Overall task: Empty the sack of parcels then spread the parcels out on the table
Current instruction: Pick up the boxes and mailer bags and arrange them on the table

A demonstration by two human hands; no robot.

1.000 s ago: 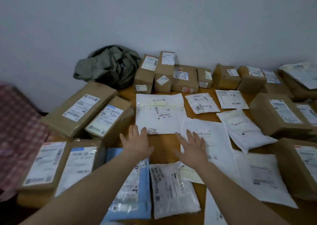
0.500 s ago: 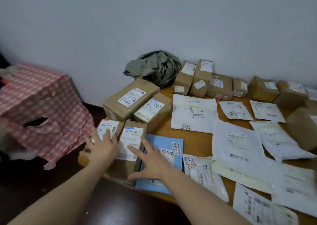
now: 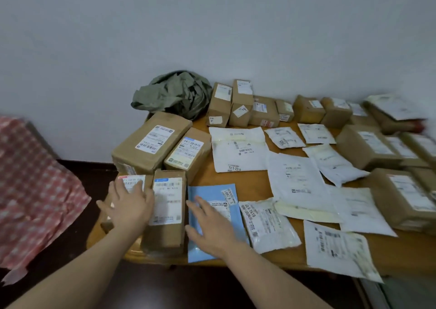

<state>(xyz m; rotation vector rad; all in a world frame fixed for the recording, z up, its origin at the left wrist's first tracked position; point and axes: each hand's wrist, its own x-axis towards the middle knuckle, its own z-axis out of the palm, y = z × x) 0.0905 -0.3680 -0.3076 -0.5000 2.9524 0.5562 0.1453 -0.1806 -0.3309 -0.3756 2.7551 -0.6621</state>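
Several brown boxes and white mailer bags lie spread over the wooden table (image 3: 247, 181). The crumpled grey-green sack (image 3: 173, 94) sits at the back by the wall. My left hand (image 3: 128, 205) lies flat, fingers apart, on a labelled brown box (image 3: 134, 182) at the table's near left corner. Beside it stands a second brown box (image 3: 166, 209). My right hand (image 3: 210, 224) rests open on a flat blue mailer (image 3: 219, 195) near the front edge. Neither hand grips anything.
A red-and-white checked cloth (image 3: 35, 190) covers something left of the table, across a dark floor gap. Two larger boxes (image 3: 153, 141) lie behind my left hand. A white mailer (image 3: 339, 252) overhangs the front edge at the right. A plain wall stands behind.
My view swung left. Both hands moved from the white mailers in the middle to the near left corner, settling on the brown box and the blue mailer.
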